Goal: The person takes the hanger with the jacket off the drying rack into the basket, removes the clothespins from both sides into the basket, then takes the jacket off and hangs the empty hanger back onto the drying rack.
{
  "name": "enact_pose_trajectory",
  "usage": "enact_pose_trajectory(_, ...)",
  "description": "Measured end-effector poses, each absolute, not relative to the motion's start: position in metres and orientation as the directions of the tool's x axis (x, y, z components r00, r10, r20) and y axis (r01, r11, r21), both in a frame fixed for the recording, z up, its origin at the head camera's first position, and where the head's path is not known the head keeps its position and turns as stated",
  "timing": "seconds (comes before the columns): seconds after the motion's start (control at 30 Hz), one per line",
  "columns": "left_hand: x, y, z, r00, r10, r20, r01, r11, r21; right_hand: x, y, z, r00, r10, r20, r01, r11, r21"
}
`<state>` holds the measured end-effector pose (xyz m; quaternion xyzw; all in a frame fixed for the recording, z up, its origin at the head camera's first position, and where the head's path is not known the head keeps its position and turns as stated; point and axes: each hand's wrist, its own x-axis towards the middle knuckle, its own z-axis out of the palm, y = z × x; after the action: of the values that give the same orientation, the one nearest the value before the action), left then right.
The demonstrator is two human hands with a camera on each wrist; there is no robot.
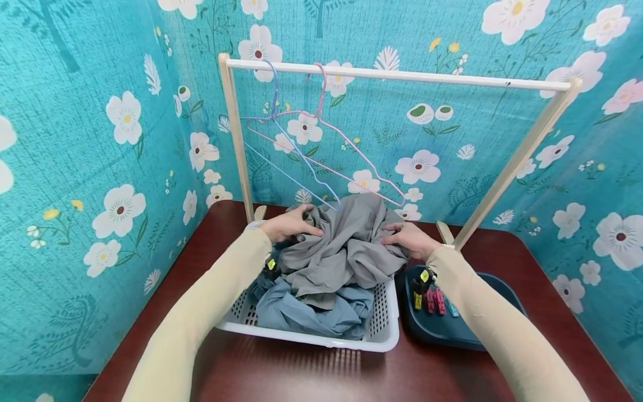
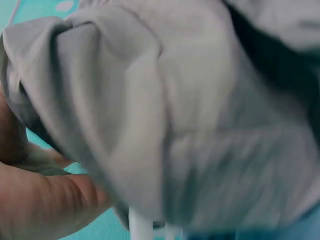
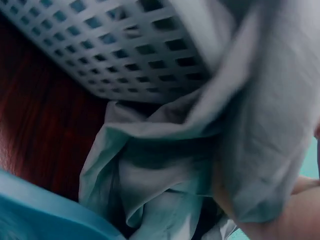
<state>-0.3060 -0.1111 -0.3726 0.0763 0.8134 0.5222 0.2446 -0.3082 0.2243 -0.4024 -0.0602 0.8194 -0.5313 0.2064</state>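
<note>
A crumpled grey garment [image 1: 346, 240] is spread between the hands over a white laundry basket [image 1: 387, 318]. My left hand [image 1: 290, 223] grips its left side; in the left wrist view the thumb [image 2: 55, 200] lies against a fold. At the other side my right hand [image 1: 412, 239] holds the cloth, and in the right wrist view grey fabric [image 3: 280, 115] drapes over the fingers and hides part of them. Part of the garment hangs down outside the basket wall [image 3: 145, 60]. Blue-grey clothing [image 1: 311, 312] lies in the basket below.
A blue hanger [image 1: 275, 95] and a pink hanger [image 1: 321, 95] hang from the white rod [image 1: 402, 72] of a wooden rack behind the basket. On the right, a dark blue tray [image 1: 452, 335] holds several coloured clothespins [image 1: 436, 301]. Everything stands on a dark red-brown table [image 1: 281, 374].
</note>
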Motion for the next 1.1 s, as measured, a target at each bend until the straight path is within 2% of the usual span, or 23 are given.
enact_pose_trajectory(0.2, -0.311, -0.088, -0.381, -0.924, 0.304, -0.232, -0.064, 0.473, 0.878, -0.313, 0.220, -0.403, -0.957, -0.221, -0.189, 0.041, 0.542, -0.839)
enact_pose_trajectory(0.47, -0.310, -0.095, -0.368, -0.951, 0.292, -0.102, 0.030, 0.414, 0.910, -0.309, 0.223, -0.374, -0.983, -0.173, -0.059, -0.043, 0.529, -0.847)
enact_pose_trajectory(0.63, -0.300, -0.107, -0.346, -0.974, 0.223, -0.040, 0.038, 0.333, 0.942, -0.299, 0.221, -0.351, -0.993, -0.120, -0.015, -0.038, 0.424, -0.905)
enact_pose_trajectory(0.7, -0.293, -0.111, -0.338, -0.975, 0.218, -0.037, 0.037, 0.323, 0.946, -0.294, 0.220, -0.342, -0.995, -0.101, 0.011, -0.045, 0.342, -0.939)
enact_pose_trajectory(0.83, -0.277, -0.116, -0.329, -0.965, 0.258, -0.051, 0.032, 0.307, 0.951, -0.283, 0.216, -0.331, -0.992, -0.104, 0.074, -0.086, 0.118, -0.989)
enact_pose_trajectory(0.9, -0.271, -0.117, -0.329, -0.949, 0.310, -0.056, 0.049, 0.322, 0.945, -0.279, 0.211, -0.331, -0.986, -0.146, 0.075, -0.085, 0.059, -0.995)
enact_pose_trajectory(0.97, -0.266, -0.115, -0.332, -0.919, 0.387, -0.075, 0.077, 0.364, 0.928, -0.272, 0.207, -0.334, -0.976, -0.211, 0.045, -0.066, 0.094, -0.993)
enact_pose_trajectory(1.1, -0.256, -0.105, -0.343, -0.830, 0.524, -0.193, 0.125, 0.512, 0.850, -0.261, 0.196, -0.349, -0.934, -0.355, -0.046, -0.081, 0.336, -0.939)
